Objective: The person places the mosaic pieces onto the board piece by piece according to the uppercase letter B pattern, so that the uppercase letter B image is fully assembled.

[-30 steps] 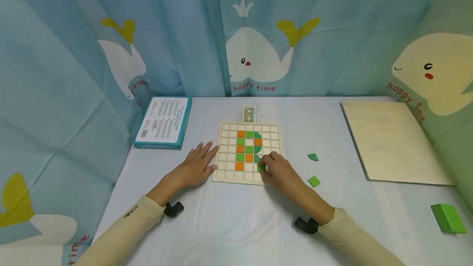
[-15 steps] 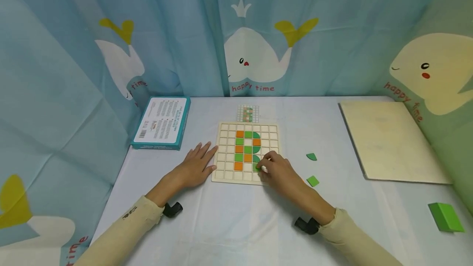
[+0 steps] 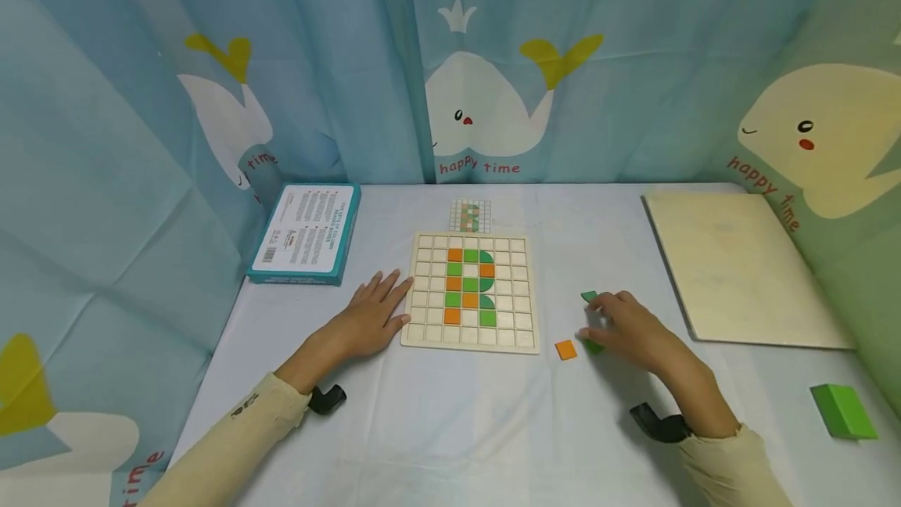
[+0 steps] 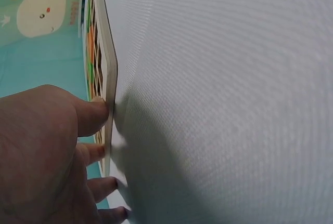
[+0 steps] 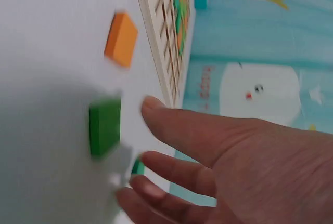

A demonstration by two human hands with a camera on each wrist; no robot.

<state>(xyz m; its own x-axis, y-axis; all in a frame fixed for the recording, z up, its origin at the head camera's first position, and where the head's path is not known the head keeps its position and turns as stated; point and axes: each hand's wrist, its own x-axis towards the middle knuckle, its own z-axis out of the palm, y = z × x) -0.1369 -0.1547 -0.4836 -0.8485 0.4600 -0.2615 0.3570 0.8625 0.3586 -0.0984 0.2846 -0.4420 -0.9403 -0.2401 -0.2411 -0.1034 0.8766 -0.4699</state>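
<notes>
My left hand [image 3: 371, 319] lies with spread fingers at the left edge of a wooden grid board [image 3: 429, 332], its thumb and fingertips against the rim in the left wrist view. Orange, green and dark green tiles on the board form a letter R. To the right, my right hand [image 3: 629, 332] hovers over loose tiles, thumb and fingers apart, holding nothing. Its fingertips overlap a dark green quarter-circle tile [image 3: 588, 296]. Beneath the hand is a green square tile [image 5: 105, 126], partly hidden in the head view. An orange square tile [image 3: 566, 350] lies nearer the board.
Behind the board lies a small pattern card [image 3: 470, 216] showing the same letter. A teal-edged box [image 3: 304, 233] is at the back left. A flat wooden panel [image 3: 746, 272] lies at the right, with a green block [image 3: 843, 411] nearer the front. Curtains enclose the table.
My right hand has let go of a green square tile, now lying in the grid at the R's lower right, and moved right to the loose tiles. The left hand stays at the board.
</notes>
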